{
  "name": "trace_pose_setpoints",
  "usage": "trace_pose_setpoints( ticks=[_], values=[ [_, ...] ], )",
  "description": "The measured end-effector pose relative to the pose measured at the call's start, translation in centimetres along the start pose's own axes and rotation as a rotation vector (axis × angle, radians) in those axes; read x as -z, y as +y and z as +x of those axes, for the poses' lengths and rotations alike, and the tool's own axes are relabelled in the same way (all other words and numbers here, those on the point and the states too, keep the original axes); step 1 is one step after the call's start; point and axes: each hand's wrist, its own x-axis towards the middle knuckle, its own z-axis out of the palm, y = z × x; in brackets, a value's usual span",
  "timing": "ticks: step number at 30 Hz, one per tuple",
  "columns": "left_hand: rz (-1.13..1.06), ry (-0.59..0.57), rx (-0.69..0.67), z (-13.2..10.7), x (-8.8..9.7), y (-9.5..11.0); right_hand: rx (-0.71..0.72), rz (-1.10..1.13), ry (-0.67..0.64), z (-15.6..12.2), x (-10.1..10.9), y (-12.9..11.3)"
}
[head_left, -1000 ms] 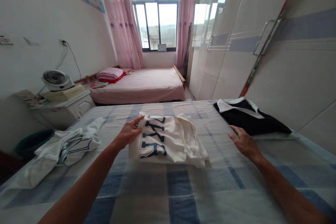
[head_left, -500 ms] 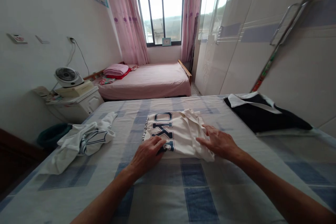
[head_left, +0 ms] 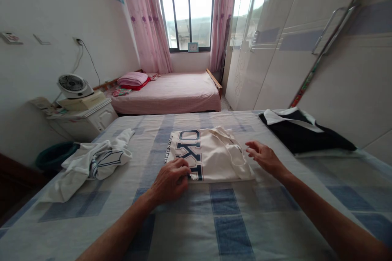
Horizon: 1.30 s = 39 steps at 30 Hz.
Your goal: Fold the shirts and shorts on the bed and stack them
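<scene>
A folded cream T-shirt [head_left: 216,153] with large dark letters lies on the bed in front of me. My left hand [head_left: 173,177] is at its near left corner, fingers curled over the edge with the thumb on the near side. Just off the shirt's right side hovers my right hand [head_left: 266,157], its fingers apart and holding nothing. The shirt's right part shows loose folds and a collar-like band.
A crumpled white garment [head_left: 104,161] with dark stripes lies at left on the checked bedsheet [head_left: 196,220]. Folded black-and-white clothing [head_left: 306,132] rests at right, near the wardrobe [head_left: 275,57]. Beyond stand a pink bed [head_left: 180,89] and a cabinet [head_left: 88,122] bearing a fan [head_left: 75,85].
My right hand has come off the shirt and moved right. My left hand has slid slightly toward me and left, its fingers curling more. The shirt's right side lies more spread out.
</scene>
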Motion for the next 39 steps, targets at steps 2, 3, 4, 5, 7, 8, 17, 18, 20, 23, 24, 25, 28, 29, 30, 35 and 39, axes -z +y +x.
trace_pose_setpoints(
  ticks=[2,3,4,5,7,8,17,18,20,23,24,25,28,29,30,35,39],
  values=[
    [-0.043,0.051,0.083,1.1,0.6,0.0,0.176,-0.108,0.023,-1.7,-0.4,-0.6],
    [-0.043,0.071,0.123,1.8,0.8,0.0,0.278,-0.163,0.001,-2.5,-0.7,-1.1],
    [-0.032,0.080,0.157,2.6,1.0,-0.1,0.370,-0.227,-0.040,-3.4,-1.1,-1.5],
    [-0.015,0.080,0.189,3.6,1.0,-0.3,0.444,-0.303,-0.088,-4.1,-1.4,-1.9],
    [0.014,0.066,0.259,5.6,0.7,-0.7,0.521,-0.448,-0.177,-5.0,-1.8,-2.3],
    [0.022,0.057,0.294,6.6,0.3,-0.9,0.519,-0.483,-0.209,-5.1,-1.8,-2.4],
    [0.110,0.064,0.414,11.0,-4.4,-4.0,0.447,-0.489,0.050,2.8,-1.7,-4.8],
    [0.113,0.075,0.420,10.7,-4.8,-4.4,0.471,-0.543,0.059,3.8,-2.4,-5.1],
    [0.130,0.062,0.436,10.1,-5.6,-4.9,0.499,-0.651,0.063,5.4,-4.0,-5.4],
    [0.158,0.032,0.455,9.6,-6.1,-5.3,0.484,-0.715,0.087,7.3,-6.1,-4.9],
    [0.161,0.031,0.453,9.6,-6.2,-5.4,0.446,-0.690,0.113,7.8,-6.5,-4.4],
    [0.160,0.033,0.451,9.6,-6.2,-5.3,0.380,-0.644,0.149,8.4,-6.6,-3.7],
    [0.141,0.037,0.453,9.8,-6.1,-5.3,0.072,-0.458,0.228,10.3,-5.7,-0.9],
    [0.142,0.037,0.455,9.8,-6.1,-5.2,-0.025,-0.403,0.221,10.8,-5.1,0.1],
    [0.148,0.034,0.457,9.9,-6.1,-5.2,-0.099,-0.355,0.196,11.2,-4.5,1.0],
    [0.186,0.007,0.451,9.9,-6.2,-5.3,-0.012,-0.204,0.182,11.6,-3.4,2.2],
    [0.217,-0.006,0.441,9.9,-6.2,-5.4,0.203,-0.303,0.330,10.5,-4.2,-0.5]
  ],
)
